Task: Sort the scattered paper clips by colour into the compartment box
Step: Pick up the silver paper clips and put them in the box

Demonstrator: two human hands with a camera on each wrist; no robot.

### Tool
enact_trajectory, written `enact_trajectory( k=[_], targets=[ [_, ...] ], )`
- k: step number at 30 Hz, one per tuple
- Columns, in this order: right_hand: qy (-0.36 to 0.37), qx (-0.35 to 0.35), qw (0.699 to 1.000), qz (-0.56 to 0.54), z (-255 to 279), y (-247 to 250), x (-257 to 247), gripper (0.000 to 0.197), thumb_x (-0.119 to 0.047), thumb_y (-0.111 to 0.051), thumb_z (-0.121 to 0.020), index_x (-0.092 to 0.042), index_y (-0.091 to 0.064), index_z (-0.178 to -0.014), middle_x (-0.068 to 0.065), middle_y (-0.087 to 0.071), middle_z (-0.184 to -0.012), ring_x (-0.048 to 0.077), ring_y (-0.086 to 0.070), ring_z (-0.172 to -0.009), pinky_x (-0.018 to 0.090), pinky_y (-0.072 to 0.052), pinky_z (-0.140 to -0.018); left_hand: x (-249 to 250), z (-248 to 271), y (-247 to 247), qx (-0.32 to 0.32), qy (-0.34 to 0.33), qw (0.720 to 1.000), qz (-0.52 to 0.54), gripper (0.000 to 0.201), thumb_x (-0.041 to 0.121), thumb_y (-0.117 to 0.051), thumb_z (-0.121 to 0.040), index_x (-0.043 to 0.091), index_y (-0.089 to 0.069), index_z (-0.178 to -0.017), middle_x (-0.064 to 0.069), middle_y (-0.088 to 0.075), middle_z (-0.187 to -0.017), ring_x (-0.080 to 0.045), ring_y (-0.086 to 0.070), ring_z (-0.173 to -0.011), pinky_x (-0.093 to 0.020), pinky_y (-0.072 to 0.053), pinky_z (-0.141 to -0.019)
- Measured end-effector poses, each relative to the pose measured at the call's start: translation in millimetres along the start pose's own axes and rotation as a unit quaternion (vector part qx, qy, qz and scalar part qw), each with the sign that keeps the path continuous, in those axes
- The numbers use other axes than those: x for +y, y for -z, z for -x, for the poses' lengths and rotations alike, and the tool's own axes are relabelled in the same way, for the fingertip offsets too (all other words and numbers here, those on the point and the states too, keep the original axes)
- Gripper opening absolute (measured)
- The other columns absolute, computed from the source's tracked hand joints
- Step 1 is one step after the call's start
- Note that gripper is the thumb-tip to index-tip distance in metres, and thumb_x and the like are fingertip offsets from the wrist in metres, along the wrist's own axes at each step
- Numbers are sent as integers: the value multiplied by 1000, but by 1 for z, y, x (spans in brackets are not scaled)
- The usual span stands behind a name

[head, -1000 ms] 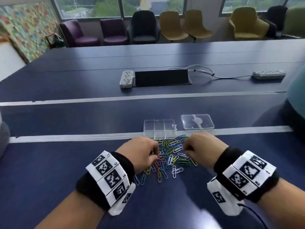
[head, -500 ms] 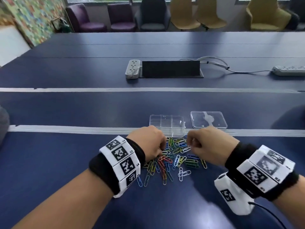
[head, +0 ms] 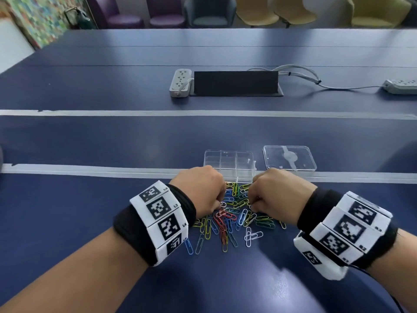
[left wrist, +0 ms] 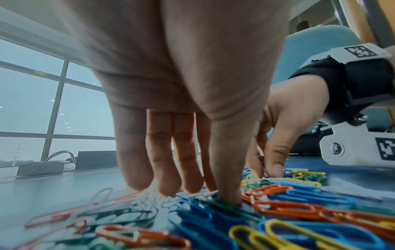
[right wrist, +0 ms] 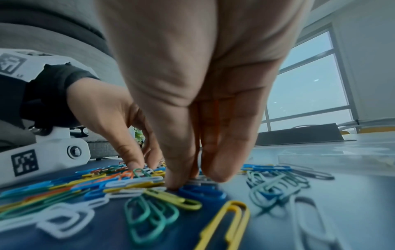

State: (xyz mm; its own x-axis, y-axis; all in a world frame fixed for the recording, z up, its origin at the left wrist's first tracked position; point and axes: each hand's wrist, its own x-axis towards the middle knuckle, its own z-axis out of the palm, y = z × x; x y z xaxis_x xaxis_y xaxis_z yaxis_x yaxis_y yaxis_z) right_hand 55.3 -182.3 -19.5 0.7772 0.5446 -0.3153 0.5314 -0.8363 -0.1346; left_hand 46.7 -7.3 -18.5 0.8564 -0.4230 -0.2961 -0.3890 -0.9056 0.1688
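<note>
On the near part of the dark blue bench (head: pixel 90 211), a heap of paper clips (head: pixel 228 220) in red, blue, green, yellow and white is lying scattered between the two wrists. The left hand (head: pixel 198 193) is reaching down into the left side of the heap; in the left wrist view its fingers (left wrist: pixel 169 169) are pointing down nearly straight and close together, with the tips touching white and blue clips, and I cannot tell whether any clip is being pinched. The right hand (head: pixel 277 193) is pressing into the right side of the heap, its thumb and fingers (right wrist: pixel 215 160) drawn together at the tips over a blue clip and some white ones; whether they are actually gripping one is not clear. The two hands are sitting close to each other, knuckles up. Just beyond them, the clear compartment box (head: pixel 229 164) is standing open on a pale stripe across the bench, and its clear lid (head: pixel 290 160) is lying flat just to the right of it. Farther off, a power strip (head: pixel 180 82) is resting beside a black panel (head: pixel 235 82).
</note>
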Motion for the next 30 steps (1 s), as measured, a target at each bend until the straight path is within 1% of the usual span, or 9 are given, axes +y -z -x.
enact_trajectory(
  k=[4,8,10,14,17,20,22,26,30],
  targets=[
    [-4,9,1000,19,5,-1,-3,24,-24,-48,-82,-17,-70,-85,5,-68,-90,27,-64,-86,34,-54,-76,0,2,-1,3,-11,1000,-2,10,23,-57,-85,26,-59,-76,7,-56,-83,-16,-57,-79,-28,-47,-67],
    [-17,26,999,-5,11,1,-2,23,-22,-49,-80,-16,-71,-82,2,-71,-79,22,-64,-79,28,-53,-73,0,6,0,12,-20,999,25,12,20,-57,-84,25,-56,-73,13,-43,-63,-13,-52,-71,-24,-41,-63],
    [-31,34,998,-32,15,4,1,21,-20,-52,-81,-17,-72,-84,0,-71,-76,19,-63,-75,24,-51,-72,-1,7,1,25,-19,998,58,6,20,-58,-85,23,-63,-82,14,-46,-62,-10,-51,-67,-21,-40,-62],
    [-55,55,993,-87,19,12,6,28,-14,-55,-86,-28,-69,-106,-6,-64,-75,14,-57,-75,21,-46,-75,0,9,2,20,-15,990,137,21,18,-54,-91,26,-63,-108,9,-62,-77,1,-48,-60,-19,-41,-66],
    [-46,44,995,-83,20,12,7,31,-10,-53,-86,-27,-70,-106,-3,-70,-85,18,-65,-85,20,-47,-75,3,10,4,13,-4,987,161,22,13,-48,-89,25,-62,-100,7,-59,-75,-2,-48,-59,-21,-43,-63],
    [-24,15,999,-33,17,5,3,21,-15,-58,-83,-23,-73,-93,-3,-73,-89,17,-64,-88,22,-45,-72,13,8,6,0,7,989,149,16,8,-42,-87,21,-51,-86,10,-49,-69,-6,-44,-62,-19,-35,-55],
    [-28,5,1000,-9,15,3,-2,15,-19,-61,-81,-22,-73,-90,-1,-73,-89,19,-63,-88,24,-46,-72,22,3,5,-10,10,991,131,15,7,-38,-87,19,-46,-84,9,-43,-68,-16,-43,-69,-23,-31,-56],
    [-27,26,999,-3,15,1,-8,21,-14,-54,-80,-21,-72,-86,-1,-72,-86,17,-54,-74,22,-43,-67,32,-6,5,-45,26,992,112,13,14,-36,-90,18,-45,-81,-1,-48,-82,-19,-43,-81,-24,-33,-70],
    [-47,30,998,-39,20,2,-4,24,-13,-55,-78,-24,-72,-91,-1,-71,-87,21,-61,-80,22,-44,-69,38,-8,2,-42,31,993,105,21,30,-44,-88,20,-44,-69,0,-49,-76,-21,-46,-78,-26,-34,-62]
  ],
)
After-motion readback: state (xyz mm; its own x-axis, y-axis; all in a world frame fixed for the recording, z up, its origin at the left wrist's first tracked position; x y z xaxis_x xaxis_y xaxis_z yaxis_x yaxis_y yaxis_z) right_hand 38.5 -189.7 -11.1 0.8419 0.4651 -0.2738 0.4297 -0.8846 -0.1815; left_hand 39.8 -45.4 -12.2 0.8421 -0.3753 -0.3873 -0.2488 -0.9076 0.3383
